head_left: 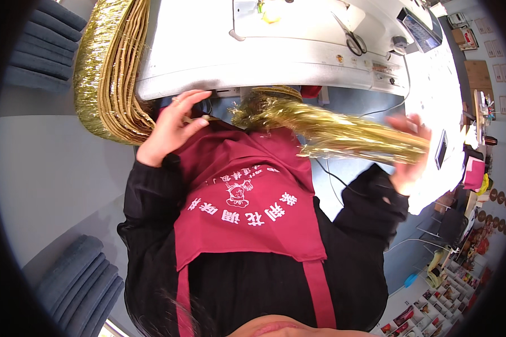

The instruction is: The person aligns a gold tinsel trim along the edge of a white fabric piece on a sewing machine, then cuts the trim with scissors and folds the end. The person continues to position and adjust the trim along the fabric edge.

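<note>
A length of shiny gold tinsel fringe (343, 132) stretches from over my lap out to the right. My right hand (409, 149), blurred by motion, grips its right end. To the left, my left hand (177, 124) is held up by the table's front edge, thumb apart from the fingers and a ring on one finger. A small tan strip (207, 117) shows beside its thumb; I cannot tell whether they touch. A thick stack of folded gold fringe (115, 73) hangs over the table's left end, next to my left hand.
Before me is a white sewing machine table (264, 59). Black-handled scissors (352, 42) lie on it, with a dark control panel (420, 29) at the right. A black cable (334, 177) hangs below. Folded blue-grey cloths (81, 286) are stacked at the lower left.
</note>
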{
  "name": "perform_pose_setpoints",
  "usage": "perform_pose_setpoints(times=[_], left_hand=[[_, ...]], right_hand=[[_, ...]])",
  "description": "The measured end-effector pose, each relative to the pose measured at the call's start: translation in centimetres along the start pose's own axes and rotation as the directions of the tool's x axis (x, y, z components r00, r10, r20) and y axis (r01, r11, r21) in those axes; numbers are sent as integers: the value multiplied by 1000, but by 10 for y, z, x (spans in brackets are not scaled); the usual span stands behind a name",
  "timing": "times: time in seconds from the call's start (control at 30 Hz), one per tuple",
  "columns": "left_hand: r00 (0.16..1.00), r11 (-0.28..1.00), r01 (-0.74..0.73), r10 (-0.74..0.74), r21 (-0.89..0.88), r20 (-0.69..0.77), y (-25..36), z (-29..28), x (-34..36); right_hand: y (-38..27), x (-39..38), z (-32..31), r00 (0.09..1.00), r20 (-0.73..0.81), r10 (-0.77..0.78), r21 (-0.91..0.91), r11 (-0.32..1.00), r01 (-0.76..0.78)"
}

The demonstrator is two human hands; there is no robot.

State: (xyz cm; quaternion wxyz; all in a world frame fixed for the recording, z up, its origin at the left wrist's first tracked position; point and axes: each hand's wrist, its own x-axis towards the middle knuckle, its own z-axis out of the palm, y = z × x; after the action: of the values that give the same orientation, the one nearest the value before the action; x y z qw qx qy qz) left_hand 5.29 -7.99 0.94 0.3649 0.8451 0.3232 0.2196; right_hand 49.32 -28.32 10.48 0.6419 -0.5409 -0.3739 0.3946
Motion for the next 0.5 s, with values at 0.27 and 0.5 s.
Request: perform_pose_setpoints(times=[0.27,0.5], left_hand=[[934,895,345,-295,283,-204,-39,-74,-55],[950,912,291,-239,289,-202,-40,-62,-69]], right_hand=[[-45,-35,-92,971,-64,-231,350,906,238],[128,19,31,970,125,209,-356,922,-152]])
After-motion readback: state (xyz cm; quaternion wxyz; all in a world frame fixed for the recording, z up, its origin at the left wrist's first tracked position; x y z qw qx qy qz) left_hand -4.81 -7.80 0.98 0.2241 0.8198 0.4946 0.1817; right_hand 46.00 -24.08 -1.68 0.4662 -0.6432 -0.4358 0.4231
